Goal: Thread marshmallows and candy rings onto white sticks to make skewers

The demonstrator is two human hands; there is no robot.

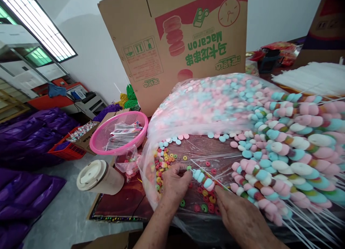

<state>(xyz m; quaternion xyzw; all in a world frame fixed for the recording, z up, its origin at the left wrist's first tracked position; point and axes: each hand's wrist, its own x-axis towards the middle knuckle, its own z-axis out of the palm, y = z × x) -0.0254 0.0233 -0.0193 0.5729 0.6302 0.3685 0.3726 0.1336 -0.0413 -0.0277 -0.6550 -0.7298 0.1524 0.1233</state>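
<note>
My left hand (pixel 175 184) is closed in a pinch at the tip of a thin white stick, where a small green ring candy (pixel 189 167) sits. The candy skewer (pixel 202 179) carries several blue, white and pink marshmallow pieces. My right hand (pixel 238 214) is closed on the stick's other end, just below the marshmallows. Loose coloured ring candies (pixel 164 159) lie scattered under both hands on a clear plastic sheet (pixel 205 146). A heap of finished skewers (pixel 291 162) lies to the right.
A big clear bag of pink and blue marshmallows (pixel 210 101) lies behind the hands. An upside-down Macaron carton (pixel 178 40) stands at the back. A pink basket (pixel 118 132) with packets and a lidded cup (pixel 98 177) sit at the left. Purple bags (pixel 29 134) cover the floor.
</note>
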